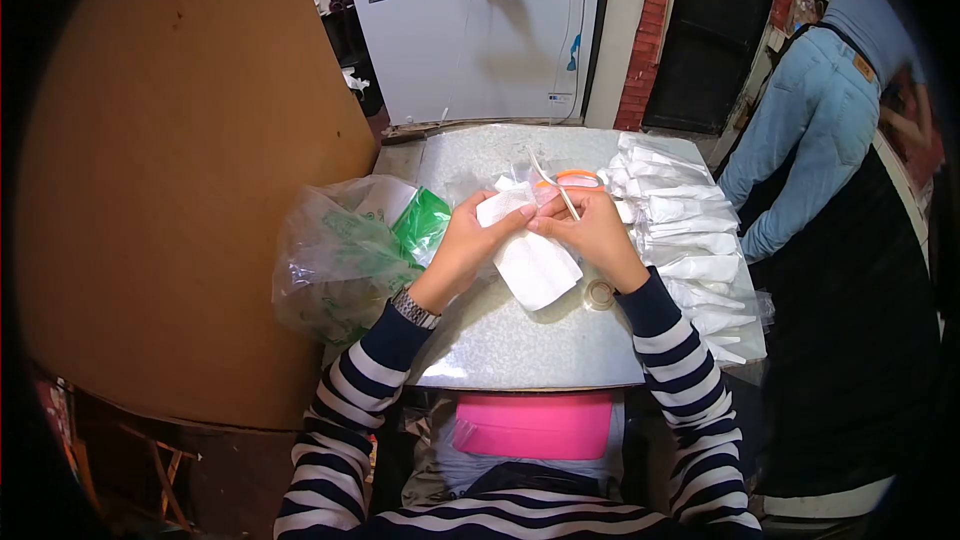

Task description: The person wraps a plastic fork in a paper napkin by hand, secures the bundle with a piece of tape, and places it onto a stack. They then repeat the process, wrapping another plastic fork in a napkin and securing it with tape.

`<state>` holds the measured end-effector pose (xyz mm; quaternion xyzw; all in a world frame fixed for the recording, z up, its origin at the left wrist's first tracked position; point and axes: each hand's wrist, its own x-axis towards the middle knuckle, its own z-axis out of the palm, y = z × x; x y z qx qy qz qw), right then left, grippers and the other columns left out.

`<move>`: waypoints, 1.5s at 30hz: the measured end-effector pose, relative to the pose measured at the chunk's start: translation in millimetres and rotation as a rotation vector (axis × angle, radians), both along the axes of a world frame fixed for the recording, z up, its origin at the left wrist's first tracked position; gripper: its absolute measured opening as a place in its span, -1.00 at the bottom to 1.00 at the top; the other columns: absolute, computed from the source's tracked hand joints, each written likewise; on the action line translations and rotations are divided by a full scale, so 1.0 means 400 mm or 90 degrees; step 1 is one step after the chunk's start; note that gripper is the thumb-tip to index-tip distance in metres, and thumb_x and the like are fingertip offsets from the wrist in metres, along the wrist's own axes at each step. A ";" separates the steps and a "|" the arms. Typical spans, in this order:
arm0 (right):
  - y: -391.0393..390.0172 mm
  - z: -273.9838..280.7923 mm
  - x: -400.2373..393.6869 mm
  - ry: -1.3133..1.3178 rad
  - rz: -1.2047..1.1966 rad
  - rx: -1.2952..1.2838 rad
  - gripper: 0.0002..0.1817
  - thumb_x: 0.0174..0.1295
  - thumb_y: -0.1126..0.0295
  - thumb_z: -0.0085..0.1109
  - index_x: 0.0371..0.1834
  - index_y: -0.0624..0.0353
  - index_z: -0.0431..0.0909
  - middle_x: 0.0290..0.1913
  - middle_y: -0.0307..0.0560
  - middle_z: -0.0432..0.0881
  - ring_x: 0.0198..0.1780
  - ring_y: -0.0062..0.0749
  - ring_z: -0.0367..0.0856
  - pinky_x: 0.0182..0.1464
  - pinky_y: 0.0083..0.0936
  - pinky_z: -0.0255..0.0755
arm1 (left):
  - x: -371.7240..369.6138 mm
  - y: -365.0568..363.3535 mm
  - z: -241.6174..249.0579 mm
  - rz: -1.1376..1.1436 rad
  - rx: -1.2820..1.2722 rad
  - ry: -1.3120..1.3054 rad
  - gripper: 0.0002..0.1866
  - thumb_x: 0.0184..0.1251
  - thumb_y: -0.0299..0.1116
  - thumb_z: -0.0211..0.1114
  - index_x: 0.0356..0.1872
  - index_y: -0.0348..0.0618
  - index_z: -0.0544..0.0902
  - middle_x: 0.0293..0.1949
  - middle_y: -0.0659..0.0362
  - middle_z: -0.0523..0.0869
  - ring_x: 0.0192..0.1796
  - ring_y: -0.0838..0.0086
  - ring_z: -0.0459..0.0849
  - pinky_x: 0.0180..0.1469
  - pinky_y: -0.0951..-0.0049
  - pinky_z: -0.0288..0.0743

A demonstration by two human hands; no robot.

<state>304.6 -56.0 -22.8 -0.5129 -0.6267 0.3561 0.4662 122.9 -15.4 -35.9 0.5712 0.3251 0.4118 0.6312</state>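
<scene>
One folded white paper (537, 268), held above the table (460, 365), pinched by the left hand's (472, 240) thumb and fingers — right hand's (600, 230) fingertips drawn together alongside (exact hold unclear) — a handling step that seemingly called for steady fingertip control.

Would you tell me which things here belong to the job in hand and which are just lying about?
Likely part of it:
white sheet in left hand, right hand at its edge
white bundles
orange-handled scissors
ring-shaped roll
plastic bag

Likely just around:
pink item
chest freezer
</scene>
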 end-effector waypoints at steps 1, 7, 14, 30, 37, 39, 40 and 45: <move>0.004 -0.008 0.003 0.003 0.015 0.012 -0.80 0.13 0.37 0.39 -0.33 0.29 0.65 -0.37 -0.18 0.69 -0.41 -0.60 0.65 -0.32 -0.64 0.52 | -0.002 -0.001 0.003 -0.024 -0.007 -0.016 -0.61 0.25 -0.24 0.41 -0.07 -0.34 0.56 -0.21 0.15 0.70 -0.22 0.53 0.69 -0.17 0.54 0.56; -0.013 0.042 0.031 0.208 0.126 -0.199 -0.71 0.16 0.32 0.38 -0.15 0.28 0.62 -0.36 -0.31 0.63 -0.56 -0.75 0.46 -0.50 -0.76 0.32 | -0.016 0.000 0.009 -0.099 -0.070 -0.102 -0.71 0.30 -0.33 0.36 -0.06 -0.28 0.58 -0.20 0.18 0.70 -0.19 0.54 0.70 -0.15 0.52 0.60; -0.026 0.058 0.019 0.192 0.113 -0.207 -0.71 0.20 0.44 0.28 -0.03 0.27 0.57 -0.50 -0.44 0.48 -0.67 -0.89 0.19 -0.65 -0.82 -0.02 | -0.010 0.007 -0.006 -0.035 -0.014 -0.106 -0.68 0.25 -0.33 0.41 -0.10 -0.27 0.54 -0.19 0.18 0.67 -0.18 0.57 0.67 -0.15 0.56 0.57; -0.012 0.025 0.013 0.088 0.039 -0.097 -0.75 0.14 0.32 0.36 -0.23 0.26 0.64 -0.39 -0.35 0.58 -0.32 -0.74 0.47 -0.22 -0.71 0.36 | 0.003 -0.034 0.009 0.238 0.573 0.193 -0.63 0.01 -0.12 0.54 -0.49 -0.24 0.65 -0.39 0.16 0.45 -0.31 0.42 0.44 -0.33 0.55 0.32; -0.007 0.018 0.025 0.084 0.023 -0.082 -0.73 0.15 0.27 0.37 -0.25 0.28 0.66 -0.32 -0.30 0.61 -0.25 -0.69 0.49 -0.20 -0.66 0.37 | 0.009 -0.019 -0.004 0.112 0.406 0.144 -0.73 0.21 -0.22 0.42 -0.39 -0.27 0.70 -0.49 0.19 0.66 -0.45 0.60 0.58 -0.37 0.59 0.44; -0.012 0.037 0.036 0.051 0.014 -0.096 -0.72 0.15 0.27 0.36 -0.24 0.30 0.67 -0.29 -0.27 0.63 -0.24 -0.68 0.50 -0.19 -0.65 0.38 | 0.001 -0.009 -0.010 0.095 0.303 0.125 -0.75 0.26 -0.25 0.38 -0.36 -0.29 0.69 -0.46 0.20 0.70 -0.41 0.63 0.61 -0.34 0.61 0.47; -0.014 0.045 0.041 0.031 0.011 -0.106 -0.72 0.15 0.27 0.36 -0.24 0.31 0.67 -0.28 -0.26 0.63 -0.23 -0.67 0.51 -0.18 -0.65 0.39 | -0.001 -0.001 -0.013 0.096 0.259 0.084 -0.73 0.27 -0.26 0.36 -0.36 -0.33 0.68 -0.46 0.22 0.72 -0.39 0.66 0.61 -0.34 0.59 0.49; -0.012 0.054 0.116 -0.055 -0.004 -0.056 -0.72 0.14 0.30 0.34 -0.23 0.33 0.66 -0.36 -0.19 0.65 -0.30 -0.60 0.53 -0.17 -0.60 0.43 | -0.029 0.002 0.000 0.102 0.212 0.104 -0.85 0.23 -0.43 0.34 -0.39 -0.33 0.61 -0.46 0.23 0.69 -0.41 0.65 0.61 -0.37 0.63 0.48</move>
